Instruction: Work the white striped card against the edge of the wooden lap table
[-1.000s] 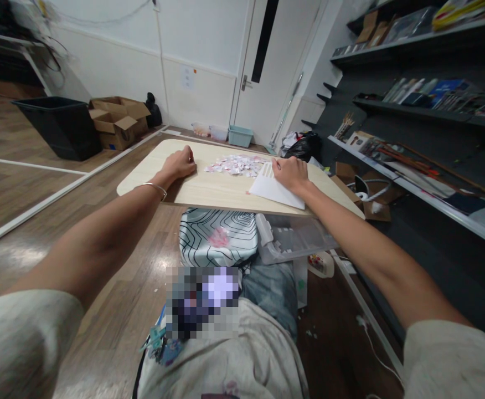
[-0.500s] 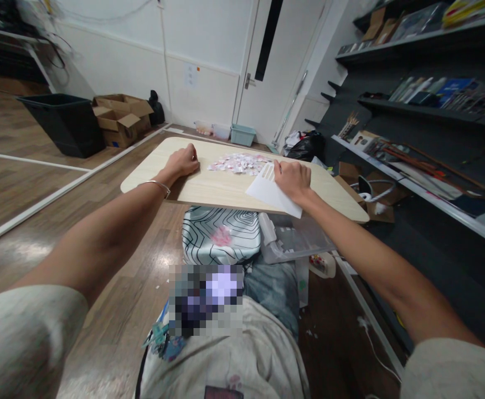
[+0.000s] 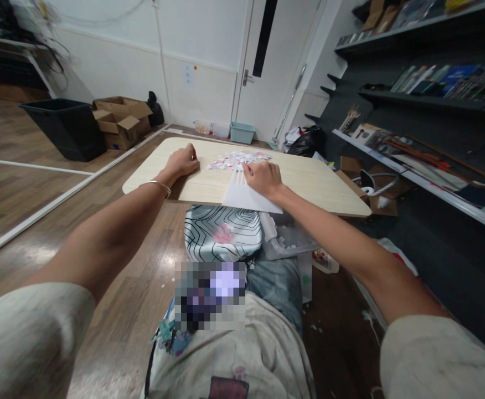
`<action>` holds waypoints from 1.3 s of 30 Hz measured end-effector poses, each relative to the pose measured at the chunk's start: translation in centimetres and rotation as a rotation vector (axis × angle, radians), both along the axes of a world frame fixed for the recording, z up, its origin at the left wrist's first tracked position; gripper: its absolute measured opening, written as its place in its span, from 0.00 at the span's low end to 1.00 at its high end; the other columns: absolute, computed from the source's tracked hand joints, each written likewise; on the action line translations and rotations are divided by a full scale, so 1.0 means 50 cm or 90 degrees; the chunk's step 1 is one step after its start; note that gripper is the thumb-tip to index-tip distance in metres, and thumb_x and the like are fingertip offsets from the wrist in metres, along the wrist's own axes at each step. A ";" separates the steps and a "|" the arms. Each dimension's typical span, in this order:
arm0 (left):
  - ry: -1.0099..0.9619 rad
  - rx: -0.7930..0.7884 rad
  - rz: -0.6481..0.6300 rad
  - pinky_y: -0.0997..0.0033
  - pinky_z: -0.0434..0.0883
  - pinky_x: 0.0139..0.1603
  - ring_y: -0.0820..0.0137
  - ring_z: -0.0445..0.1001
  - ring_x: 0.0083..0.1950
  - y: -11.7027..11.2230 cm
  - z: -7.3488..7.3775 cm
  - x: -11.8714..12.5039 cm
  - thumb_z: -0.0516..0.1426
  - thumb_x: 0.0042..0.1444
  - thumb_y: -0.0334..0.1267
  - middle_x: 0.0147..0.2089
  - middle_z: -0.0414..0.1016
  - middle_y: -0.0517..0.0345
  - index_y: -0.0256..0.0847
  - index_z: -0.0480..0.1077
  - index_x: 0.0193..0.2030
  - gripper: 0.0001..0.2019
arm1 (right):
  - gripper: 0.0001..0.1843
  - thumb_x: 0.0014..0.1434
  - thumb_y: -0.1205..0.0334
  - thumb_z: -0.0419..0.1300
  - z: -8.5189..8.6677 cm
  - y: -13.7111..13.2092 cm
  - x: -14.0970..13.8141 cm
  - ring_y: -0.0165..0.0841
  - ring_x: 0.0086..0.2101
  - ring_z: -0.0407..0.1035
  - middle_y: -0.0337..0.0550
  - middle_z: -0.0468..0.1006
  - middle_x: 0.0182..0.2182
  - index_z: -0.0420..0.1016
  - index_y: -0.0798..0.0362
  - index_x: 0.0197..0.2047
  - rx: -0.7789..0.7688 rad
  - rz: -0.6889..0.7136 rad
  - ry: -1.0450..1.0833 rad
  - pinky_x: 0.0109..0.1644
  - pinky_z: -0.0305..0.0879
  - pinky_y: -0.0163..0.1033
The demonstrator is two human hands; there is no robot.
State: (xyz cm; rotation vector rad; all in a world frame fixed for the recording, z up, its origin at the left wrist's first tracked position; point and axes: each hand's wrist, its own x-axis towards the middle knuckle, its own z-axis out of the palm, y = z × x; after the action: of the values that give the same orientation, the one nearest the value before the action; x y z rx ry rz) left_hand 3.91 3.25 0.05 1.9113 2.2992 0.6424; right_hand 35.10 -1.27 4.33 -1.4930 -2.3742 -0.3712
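A light wooden tabletop (image 3: 309, 183) lies across my lap. My left hand (image 3: 182, 162) rests on it with its fingers curled under, nothing visible in it, just left of a heap of small pink-and-white paper pieces (image 3: 236, 160). My right hand (image 3: 263, 178) presses down on a white sheet of paper (image 3: 242, 195) with a slit, comb-like far edge. That edge touches the near side of the heap. The sheet's near corner hangs over the table's front edge.
Under the table are a patterned cushion (image 3: 221, 233) and a clear plastic box (image 3: 288, 238). Dark shelves (image 3: 425, 105) with books and tools run along the right. A black bin (image 3: 66, 127) and cardboard boxes (image 3: 120, 119) stand at the far left by the wall.
My right hand has slid the white sheet leftward along the table, up against the heap of paper pieces. My left hand has stayed in place.
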 end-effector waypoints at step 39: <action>0.026 -0.001 0.004 0.42 0.81 0.76 0.34 0.84 0.71 0.009 -0.006 -0.005 0.66 0.58 0.41 0.66 0.89 0.32 0.37 0.81 0.77 0.38 | 0.33 0.94 0.56 0.50 -0.042 0.108 0.224 0.59 0.75 0.85 0.76 0.90 0.73 0.94 0.64 0.74 -0.130 -0.289 0.047 0.80 0.76 0.51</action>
State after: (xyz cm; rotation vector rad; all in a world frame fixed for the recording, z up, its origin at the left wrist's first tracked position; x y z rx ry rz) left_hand 3.65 3.69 -0.25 1.9355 2.3296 0.6066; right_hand 46.28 4.15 2.22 -2.1044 -2.0507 -0.1706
